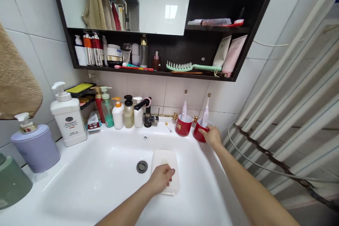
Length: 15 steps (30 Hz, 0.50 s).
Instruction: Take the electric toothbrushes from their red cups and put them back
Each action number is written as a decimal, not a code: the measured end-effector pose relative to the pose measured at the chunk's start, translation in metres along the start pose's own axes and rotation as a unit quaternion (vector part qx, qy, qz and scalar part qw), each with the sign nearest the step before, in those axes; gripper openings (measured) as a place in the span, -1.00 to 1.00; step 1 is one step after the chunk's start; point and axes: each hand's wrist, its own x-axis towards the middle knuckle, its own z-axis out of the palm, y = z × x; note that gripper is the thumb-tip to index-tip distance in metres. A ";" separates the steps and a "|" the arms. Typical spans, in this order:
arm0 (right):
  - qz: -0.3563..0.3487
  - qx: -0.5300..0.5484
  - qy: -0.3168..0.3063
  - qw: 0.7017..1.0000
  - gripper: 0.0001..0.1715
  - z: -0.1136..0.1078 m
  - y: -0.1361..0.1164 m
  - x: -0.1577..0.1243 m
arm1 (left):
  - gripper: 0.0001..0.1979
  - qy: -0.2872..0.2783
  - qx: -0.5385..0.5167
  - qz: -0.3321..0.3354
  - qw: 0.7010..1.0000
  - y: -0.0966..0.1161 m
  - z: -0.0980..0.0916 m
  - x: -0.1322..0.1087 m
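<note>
My left hand (161,177) rests with curled fingers on a white cloth (165,169) lying flat in the white sink (106,155), just right of the drain (142,166). My right hand (212,136) reaches to the sink's back right corner and grips a red cup (199,133) that holds an electric toothbrush (206,113). A second red cup (183,126) with another toothbrush stands just left of it.
A black faucet (146,111) and several pump bottles line the sink's back rim. A large white pump bottle (68,116) and a lilac dispenser (34,144) stand at the left. A dark shelf (159,72) above carries toiletries and a green hairbrush. White rails run along the right.
</note>
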 end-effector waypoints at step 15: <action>-0.151 0.017 -0.111 0.982 -0.81 -0.002 -0.034 -0.147 | -0.67 0.140 0.022 0.146 0.979 0.062 -0.009 0.009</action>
